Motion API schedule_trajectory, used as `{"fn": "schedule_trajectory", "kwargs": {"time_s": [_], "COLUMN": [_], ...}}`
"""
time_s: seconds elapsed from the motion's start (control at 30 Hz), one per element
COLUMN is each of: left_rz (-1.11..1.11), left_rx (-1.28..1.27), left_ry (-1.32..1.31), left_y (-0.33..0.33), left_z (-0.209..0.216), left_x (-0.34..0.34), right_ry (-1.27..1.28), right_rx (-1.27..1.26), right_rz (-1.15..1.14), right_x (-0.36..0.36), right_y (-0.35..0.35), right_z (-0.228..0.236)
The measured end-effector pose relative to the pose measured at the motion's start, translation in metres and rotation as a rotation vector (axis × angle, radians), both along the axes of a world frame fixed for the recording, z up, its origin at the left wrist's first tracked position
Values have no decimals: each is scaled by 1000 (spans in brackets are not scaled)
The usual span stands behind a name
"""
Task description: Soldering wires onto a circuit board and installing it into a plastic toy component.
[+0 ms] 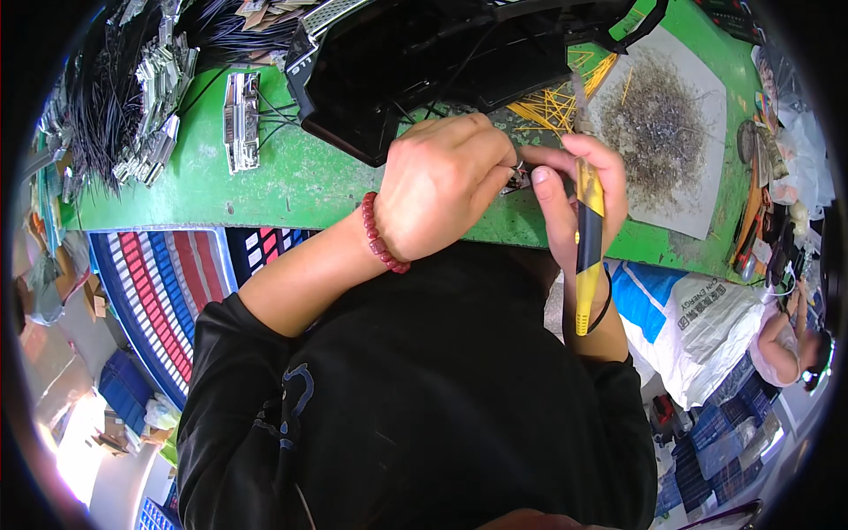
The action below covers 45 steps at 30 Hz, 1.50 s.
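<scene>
Right hand (pixel 562 210), 2 o'clock: fingers closed round yellow-black pen-style tool (pixel 589 247); probably light, rigid, hold mid-barrel. Left hand (pixel 449 177), 12 o'clock: fingers curled, can't tell what's gripped.

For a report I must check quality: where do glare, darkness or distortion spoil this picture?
Head view: the fisheye bows the front edge of the table, and the corners go black; head view, lower left: a bright patch burns out to white; head view, middle: the shirt loses detail; head view, between left hand and right hand: details are too small to judge.
</scene>
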<state>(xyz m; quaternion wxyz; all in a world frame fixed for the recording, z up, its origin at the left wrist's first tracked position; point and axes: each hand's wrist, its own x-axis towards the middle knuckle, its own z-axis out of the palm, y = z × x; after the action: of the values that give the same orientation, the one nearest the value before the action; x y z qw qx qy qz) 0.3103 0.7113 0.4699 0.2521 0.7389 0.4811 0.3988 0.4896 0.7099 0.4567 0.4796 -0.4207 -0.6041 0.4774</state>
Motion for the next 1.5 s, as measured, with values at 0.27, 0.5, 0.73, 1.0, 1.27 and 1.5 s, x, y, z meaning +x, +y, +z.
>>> {"fn": "schedule_trajectory", "kwargs": {"time_s": [0.27, 0.5, 0.73, 1.0, 1.27, 1.5], "left_rz": [12, 34, 32, 63, 33, -7], "left_rx": [-26, 1, 14, 77, 50, 9], "left_ry": [-27, 87, 147, 255, 321, 421], "left_y": [-1, -1, 0, 4, 9, 12], "left_z": [-5, 2, 0, -11, -5, 2], "left_x": [-1, 2, 5, 12, 16, 21], "right_ry": [-125, -433, -543, -541, -462, -368], "right_rx": [50, 352, 367, 342, 268, 61], "right_rz": [42, 116, 95, -79, -102, -245], "right_x": [0, 24, 8, -3, 5, 74], "right_y": [6, 14, 8, -3, -5, -24], "right_z": [-6, -10, -3, -2, -8, 23]}}
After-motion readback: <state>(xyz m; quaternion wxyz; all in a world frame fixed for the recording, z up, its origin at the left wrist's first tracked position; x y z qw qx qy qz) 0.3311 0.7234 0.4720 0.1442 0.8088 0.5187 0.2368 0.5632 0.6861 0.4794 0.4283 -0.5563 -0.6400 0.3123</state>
